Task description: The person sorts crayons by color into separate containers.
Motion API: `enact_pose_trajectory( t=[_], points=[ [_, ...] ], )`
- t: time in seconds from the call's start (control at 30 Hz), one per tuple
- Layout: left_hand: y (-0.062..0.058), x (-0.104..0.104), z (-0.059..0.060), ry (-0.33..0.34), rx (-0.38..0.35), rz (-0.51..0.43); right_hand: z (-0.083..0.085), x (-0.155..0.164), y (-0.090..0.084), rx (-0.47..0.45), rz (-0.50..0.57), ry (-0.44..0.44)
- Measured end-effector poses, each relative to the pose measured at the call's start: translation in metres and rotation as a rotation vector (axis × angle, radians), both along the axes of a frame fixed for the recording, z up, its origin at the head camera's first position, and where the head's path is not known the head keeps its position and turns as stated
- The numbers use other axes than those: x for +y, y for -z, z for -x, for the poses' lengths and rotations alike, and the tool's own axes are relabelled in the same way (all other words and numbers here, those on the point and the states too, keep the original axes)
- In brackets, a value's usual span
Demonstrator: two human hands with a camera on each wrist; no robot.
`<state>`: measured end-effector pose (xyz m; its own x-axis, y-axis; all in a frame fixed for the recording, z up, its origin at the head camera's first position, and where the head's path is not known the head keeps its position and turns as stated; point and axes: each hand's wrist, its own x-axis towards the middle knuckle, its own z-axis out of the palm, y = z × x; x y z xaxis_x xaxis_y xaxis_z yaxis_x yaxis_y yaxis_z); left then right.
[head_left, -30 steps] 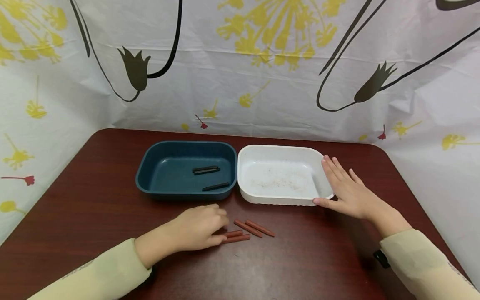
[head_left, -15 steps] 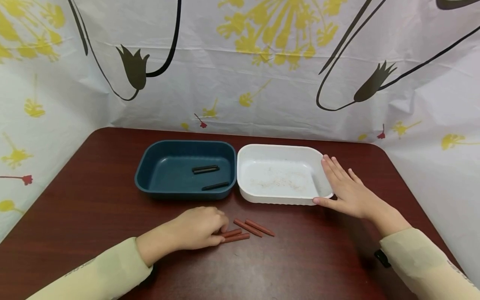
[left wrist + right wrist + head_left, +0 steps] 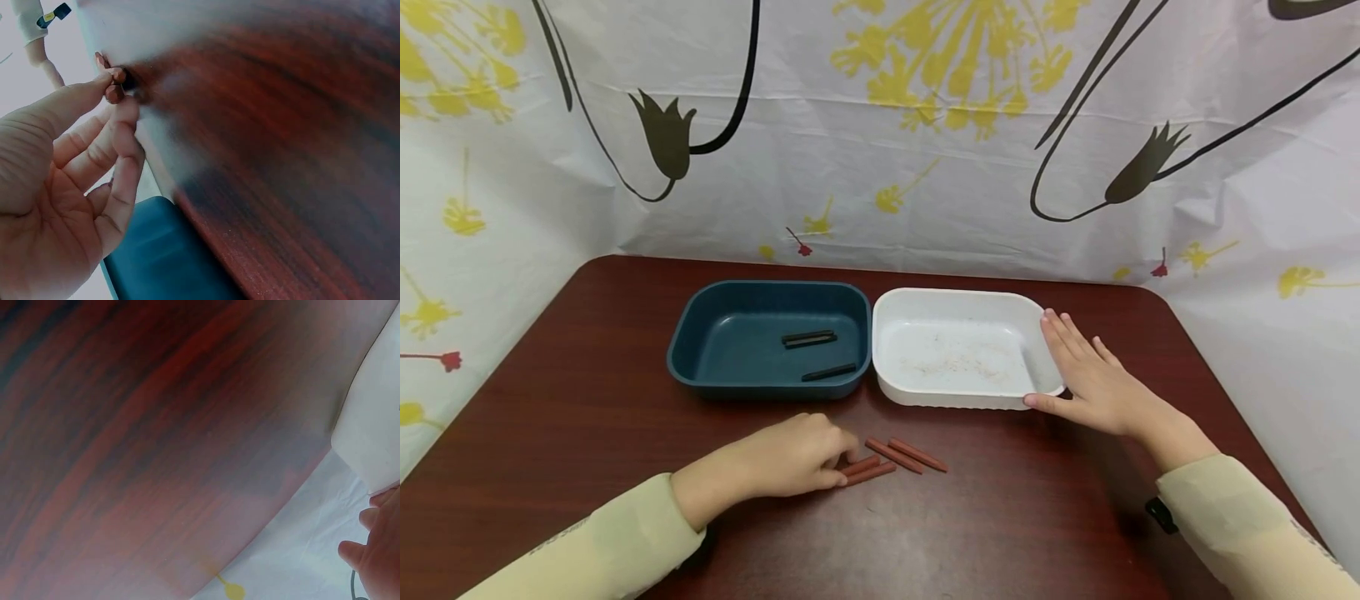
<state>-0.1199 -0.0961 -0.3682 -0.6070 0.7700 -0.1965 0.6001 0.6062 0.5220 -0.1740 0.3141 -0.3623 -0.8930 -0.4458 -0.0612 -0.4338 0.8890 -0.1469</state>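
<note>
In front of the blue tray [image 3: 700, 354], the left hand [image 3: 793, 457] pinches the near ends of two brown crayons [image 3: 868, 470] lying on the tabletop [image 3: 580, 400]. Right of that tray, the right hand [image 3: 1093, 383] lies with straight fingers [image 3: 1063, 333] against the white tray [image 3: 958, 300].

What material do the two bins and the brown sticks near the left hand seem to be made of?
The dark blue rectangular bin and the white rectangular bin look like moulded plastic: smooth, rounded corners, soft sheen. The short reddish-brown sticks look waxy and matte, perhaps crayons; I cannot be sure. The left hand pinches one of them.
</note>
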Motion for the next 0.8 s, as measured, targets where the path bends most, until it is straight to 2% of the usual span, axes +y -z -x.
enact_pose_trajectory(
  t=[0.4,0.8],
  points=[
    [-0.0011,-0.0029,0.0003,-0.003,0.061,0.02,0.0011,-0.0001,0.0,-0.005,0.0,0.0],
    [-0.0092,-0.0062,0.0011,-0.055,0.078,0.025,0.0003,0.0,-0.0008,-0.006,0.001,0.002]
  ],
)
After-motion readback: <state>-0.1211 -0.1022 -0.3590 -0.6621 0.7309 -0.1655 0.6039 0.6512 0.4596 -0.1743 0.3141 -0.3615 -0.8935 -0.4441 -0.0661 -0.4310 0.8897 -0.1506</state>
